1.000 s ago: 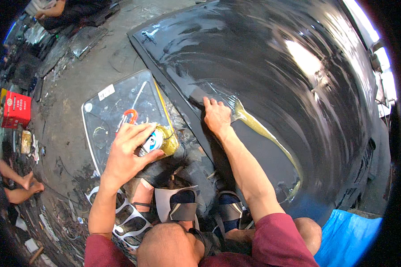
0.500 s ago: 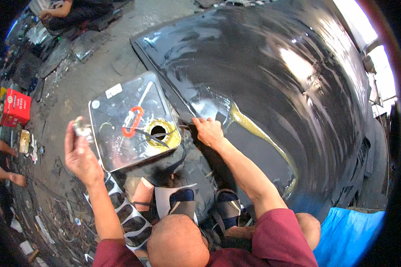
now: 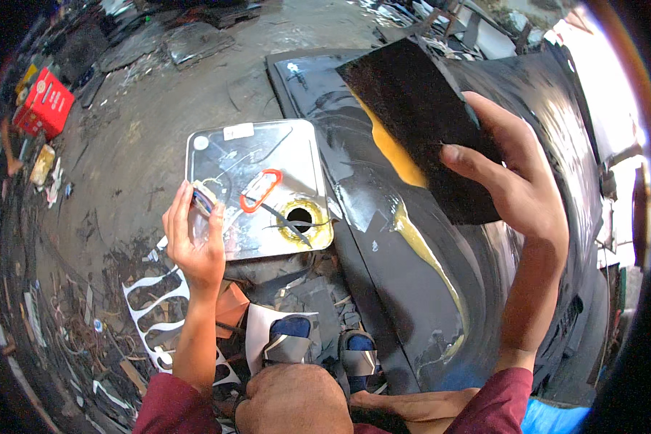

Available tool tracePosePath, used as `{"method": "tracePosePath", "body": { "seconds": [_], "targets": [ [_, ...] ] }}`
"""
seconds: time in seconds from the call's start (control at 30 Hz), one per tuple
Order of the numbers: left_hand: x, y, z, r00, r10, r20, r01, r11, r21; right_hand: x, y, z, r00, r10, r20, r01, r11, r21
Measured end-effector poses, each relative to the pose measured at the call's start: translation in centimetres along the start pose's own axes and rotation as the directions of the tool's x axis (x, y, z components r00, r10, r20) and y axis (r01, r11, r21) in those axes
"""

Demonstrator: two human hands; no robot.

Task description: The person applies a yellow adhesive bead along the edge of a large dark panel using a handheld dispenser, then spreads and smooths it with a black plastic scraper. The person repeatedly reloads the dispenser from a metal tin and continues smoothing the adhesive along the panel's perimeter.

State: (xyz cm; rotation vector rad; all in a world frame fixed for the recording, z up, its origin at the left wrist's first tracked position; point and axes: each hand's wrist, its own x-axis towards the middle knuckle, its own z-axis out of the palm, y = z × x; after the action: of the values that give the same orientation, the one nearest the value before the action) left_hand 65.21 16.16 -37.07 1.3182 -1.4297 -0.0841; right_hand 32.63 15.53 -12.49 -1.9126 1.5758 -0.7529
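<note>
Pinched between thumb and fingers, a black sheet [image 3: 412, 98] is grasped in your right hand [image 3: 519, 170], raised above the dark panel [image 3: 401, 307]. Your left hand [image 3: 199, 242] grasps a small round cap [image 3: 205, 200] by its rim, over the nine o'clock side of the metal can [image 3: 228, 155].

From your right hand, the sheet reaches out toward ten o'clock, its long axis slanting from eleven to five. The yellow glue streak [image 3: 430, 253] on the panel lies toward seven-thirty from that same hand; its upper stretch also slants from eleven to five, then the tail hooks toward seven. Your right hand is the nearer one to it in this view. From the cap, the can's open hole [image 3: 297, 219] lies just past three o'clock, ringed in yellow and crossed by dark strips, with the red clip [image 3: 261, 191] between the two.

Most of your right fingers are hidden behind the sheet, which also covers part of the panel. Deeper yellow shows along its lower-left edge; you can't tell whether that sits on the sheet or beyond it. The cap's face is turned mostly away, the hole's inside is dark, and the blue sheet [image 3: 555, 418] at five o'clock is cut off.
</note>
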Motion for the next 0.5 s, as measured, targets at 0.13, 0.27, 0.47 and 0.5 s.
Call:
{"method": "tracePosePath", "body": {
  "seconds": [0.13, 0.27, 0.47, 0.5],
  "targets": [
    [0.2, -0.1, -0.3, 0.996, -0.044, -0.076, 0.042, 0.999, -0.032, -0.5, -2.5, 1.9, 0.99, -0.058, 0.126, 0.075, 0.988, -0.135],
    [0.9, 0.9, -1.6, 0.984, 0.086, 0.157, -0.098, 0.993, 0.072, -0.8, -2.1, 4.4, 0.987, -0.071, 0.143, 0.06, 0.995, 0.079],
    [1.7, 1.3, -1.5, 0.872, 0.09, 0.482, -0.171, 0.977, 0.126, -0.6, -1.4, 5.8, 0.982, -0.115, 0.153, 0.1, 0.99, 0.103],
    [1.8, 1.6, -1.5, 0.855, 0.15, 0.496, -0.255, 0.955, 0.152, -0.7, -1.4, 5.8, 0.98, -0.114, 0.163, 0.097, 0.989, 0.108]
  ]
}}
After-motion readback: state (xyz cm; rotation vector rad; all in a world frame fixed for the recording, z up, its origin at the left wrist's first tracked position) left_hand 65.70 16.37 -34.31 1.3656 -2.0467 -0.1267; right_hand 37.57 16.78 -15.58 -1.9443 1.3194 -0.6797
